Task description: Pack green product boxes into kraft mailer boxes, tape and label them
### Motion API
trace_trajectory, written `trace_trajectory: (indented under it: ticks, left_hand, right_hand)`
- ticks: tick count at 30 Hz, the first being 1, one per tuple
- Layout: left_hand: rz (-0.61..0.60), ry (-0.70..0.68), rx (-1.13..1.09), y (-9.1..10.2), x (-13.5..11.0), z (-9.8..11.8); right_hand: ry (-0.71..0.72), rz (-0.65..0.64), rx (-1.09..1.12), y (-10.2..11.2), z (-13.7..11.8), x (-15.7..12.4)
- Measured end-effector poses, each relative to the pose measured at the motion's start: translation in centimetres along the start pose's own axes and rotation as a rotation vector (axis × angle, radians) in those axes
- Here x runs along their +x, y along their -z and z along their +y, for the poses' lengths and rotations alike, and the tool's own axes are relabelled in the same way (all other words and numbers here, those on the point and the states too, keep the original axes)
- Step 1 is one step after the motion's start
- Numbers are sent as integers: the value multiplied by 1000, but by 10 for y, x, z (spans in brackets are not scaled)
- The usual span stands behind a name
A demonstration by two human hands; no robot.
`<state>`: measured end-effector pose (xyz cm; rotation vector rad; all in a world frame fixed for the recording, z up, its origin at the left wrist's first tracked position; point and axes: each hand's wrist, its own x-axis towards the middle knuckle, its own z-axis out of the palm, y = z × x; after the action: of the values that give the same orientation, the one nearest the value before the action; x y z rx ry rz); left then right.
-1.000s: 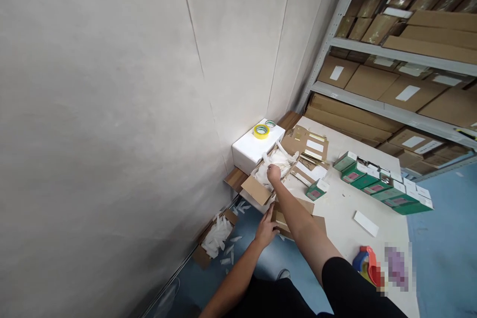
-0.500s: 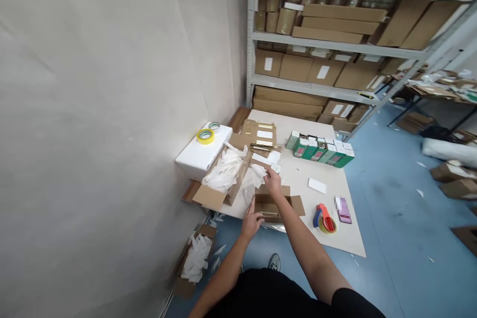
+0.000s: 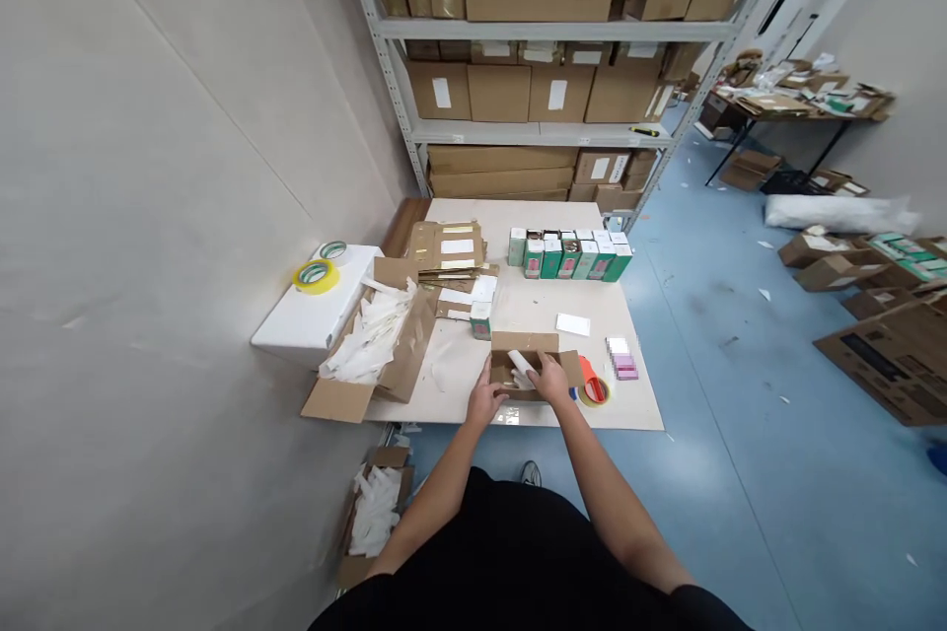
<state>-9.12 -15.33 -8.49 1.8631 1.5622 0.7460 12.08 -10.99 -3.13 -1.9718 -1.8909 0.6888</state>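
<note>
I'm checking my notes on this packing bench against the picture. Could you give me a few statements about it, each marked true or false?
1. The right hand holds a white packet inside the small cardboard box. True.
2. The yellow tape roll lies among the green boxes. False: it lies on the white box by the wall.
3. The green boxes stand in a row at the far side of the table. True.
4. The tape dispenser lies left of the left hand. False: it lies right of the right hand, while the left hand is at the small cardboard box's left side.
</note>
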Motion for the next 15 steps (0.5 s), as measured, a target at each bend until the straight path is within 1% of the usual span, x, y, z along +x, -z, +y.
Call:
trace_trajectory:
  ticks: [4,7,9,11,13,15]
  left_hand:
    - [-31,2,19,-15,13,6]
    - [-61,-29,19,-25,26,4]
    - [-100,-35,48,-29,37,0]
    - [-157,14,102,-32,45,-4]
    - [-204,71,145,-34,50,-8]
    - [-214,75,147,-33,51,-13]
  right_hand:
    - [-25,68,99,16,28,0]
    - [-66,129,184,22,40,3]
    - [-104,150,263,21,44,6]
    - [-144,155,356,17,44,10]
    - [-164,158,461,11,41,13]
    - [-163,157,562,2,36,17]
